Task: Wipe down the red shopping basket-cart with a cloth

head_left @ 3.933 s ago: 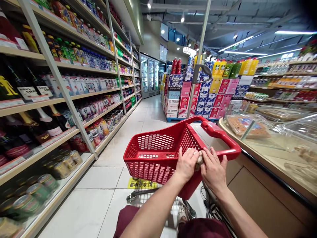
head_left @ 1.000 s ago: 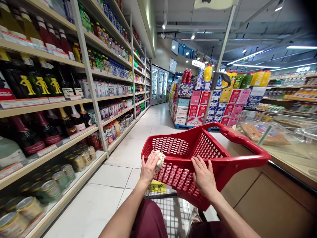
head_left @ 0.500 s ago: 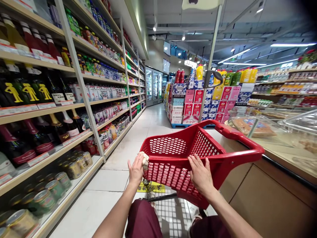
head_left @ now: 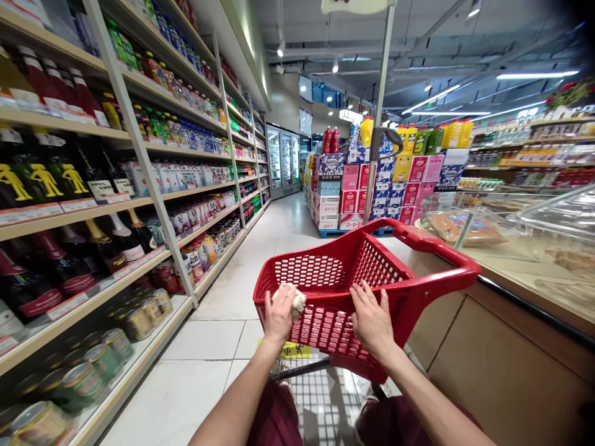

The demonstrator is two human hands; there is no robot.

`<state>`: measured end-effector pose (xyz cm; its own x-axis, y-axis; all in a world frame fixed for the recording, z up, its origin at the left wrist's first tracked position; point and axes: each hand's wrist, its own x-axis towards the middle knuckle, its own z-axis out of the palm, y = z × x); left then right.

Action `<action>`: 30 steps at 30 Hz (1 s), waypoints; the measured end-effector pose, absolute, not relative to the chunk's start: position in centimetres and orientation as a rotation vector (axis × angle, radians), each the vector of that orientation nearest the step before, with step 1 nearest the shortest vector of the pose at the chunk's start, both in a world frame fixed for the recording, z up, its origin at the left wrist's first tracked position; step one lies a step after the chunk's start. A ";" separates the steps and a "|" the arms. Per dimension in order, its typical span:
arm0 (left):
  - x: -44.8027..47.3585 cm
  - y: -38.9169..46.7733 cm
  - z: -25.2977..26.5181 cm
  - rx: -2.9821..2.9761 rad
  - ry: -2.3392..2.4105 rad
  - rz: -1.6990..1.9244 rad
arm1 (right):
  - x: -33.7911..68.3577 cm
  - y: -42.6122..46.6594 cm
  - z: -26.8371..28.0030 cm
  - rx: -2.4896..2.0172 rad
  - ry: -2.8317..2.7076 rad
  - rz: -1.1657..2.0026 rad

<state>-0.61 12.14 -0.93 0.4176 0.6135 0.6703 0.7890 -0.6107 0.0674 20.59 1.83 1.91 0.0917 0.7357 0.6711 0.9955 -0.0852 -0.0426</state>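
Note:
A red plastic shopping cart [head_left: 320, 325] with a perforated basket stands crosswise before me, its handle to the right. My left hand [head_left: 280, 317] is closed on a crumpled whitish cloth [head_left: 299, 301], which rests against the near side of the basket just below the rim. Part of the cloth is hidden by my fingers. My right hand [head_left: 372, 319] lies on the near rim and side panel farther right, fingers stretched out, holding nothing.
Shelves of bottles [head_left: 116, 238] and cans [head_left: 114, 344] line the left. Stacked drink cartons [head_left: 356, 201] and a metal pole [head_left: 379, 93] stand behind the cart. A counter with packaged food [head_left: 465, 229] is on the right. A yellow floor sign [head_left: 295, 350] shows under the basket.
My left hand has slid the cloth rightward along the near side, away from the basket's front corner. My right hand stays on the rim. The view has shifted slightly.

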 end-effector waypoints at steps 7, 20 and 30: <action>0.4 11.0 -0.5 -2.422 -1.170 -0.983 | 21.4 1.6 1.8 -1.861 -1.654 -0.717; -1.3 11.0 -0.3 -2.283 -1.333 -1.060 | 21.7 0.9 1.8 -1.853 -1.676 -0.689; 4.3 9.7 0.2 -2.510 -1.086 -1.042 | 23.2 0.6 1.7 -1.870 -1.662 -0.774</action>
<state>4.31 9.70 0.16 0.4774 0.5531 0.6828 0.7052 -0.7048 0.0779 23.17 0.56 1.67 0.0853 0.6985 0.7105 0.9934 -0.1150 -0.0062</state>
